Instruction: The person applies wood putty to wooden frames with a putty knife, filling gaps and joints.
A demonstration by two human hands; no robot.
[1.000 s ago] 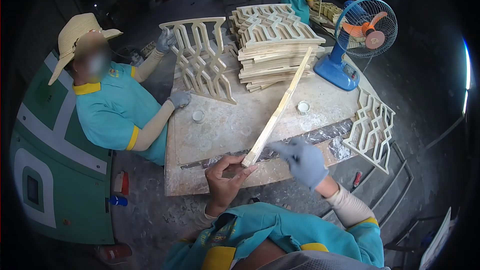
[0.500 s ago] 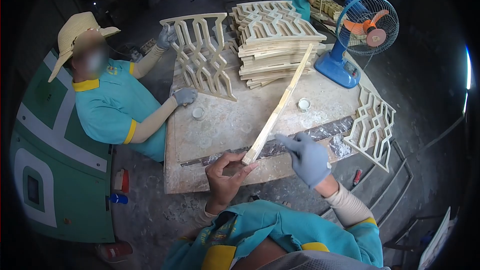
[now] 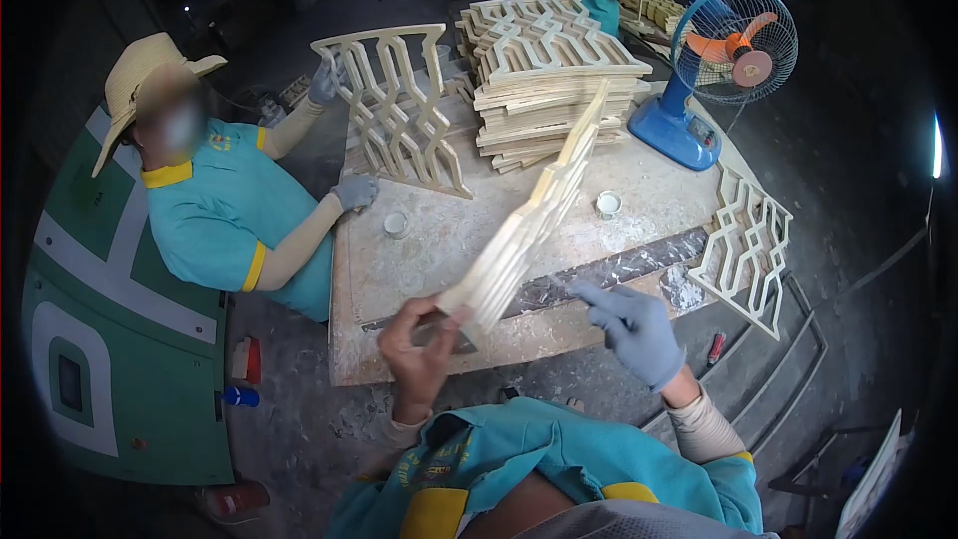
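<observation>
A: Which step was in hand?
B: Holding and inspecting, by my judgement: the wooden panel [image 3: 502, 245] was raised at a tilt over the table [image 3: 379, 279].

A: State of the hands?
B: The bare left hand [image 3: 411, 349] was closed in a pinch on the panel's lower end. The gloved right hand [image 3: 644, 339] was half curled, forefinger extended; whether it gripped anything could not be determined.

A: Panel position?
B: It extended from the left hand toward one o'clock, and lay at ten to eleven o'clock of the right.

A: Requirement for further movement?
B: Probably a firm pinch and clearance from the jar [image 3: 609, 204].
</observation>
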